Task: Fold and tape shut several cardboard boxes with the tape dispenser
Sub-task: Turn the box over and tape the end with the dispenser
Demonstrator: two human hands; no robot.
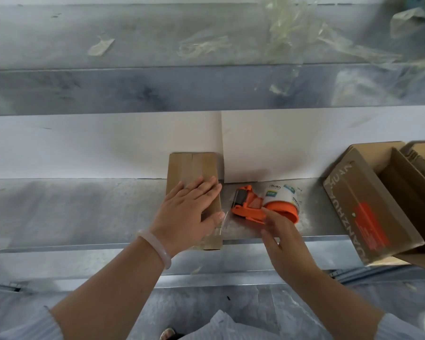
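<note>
A grey metal table [71, 212] runs from side to side in front of a person. Nearest are two bare arms, and the left wrist wears a pale bracelet [155, 246].

The left hand [189, 212] lies flat on a small brown box [194, 168], fingers straight and close together, pressing down on its top. The box is closed and sits on the table with a strip of tape along its top.

The right hand [282, 239] is just beside the box, fingers loose and a little spread, holding nothing. Its fingertips are at the orange tape dispenser [263, 204]; I cannot tell if they touch it. The dispenser lies on the table just right of the box.

Far right are open brown boxes [368, 204] with red print. Behind stand white sheets [268, 143]. Further back, scraps of clear tape [292, 38] stick to the grey wall.
</note>
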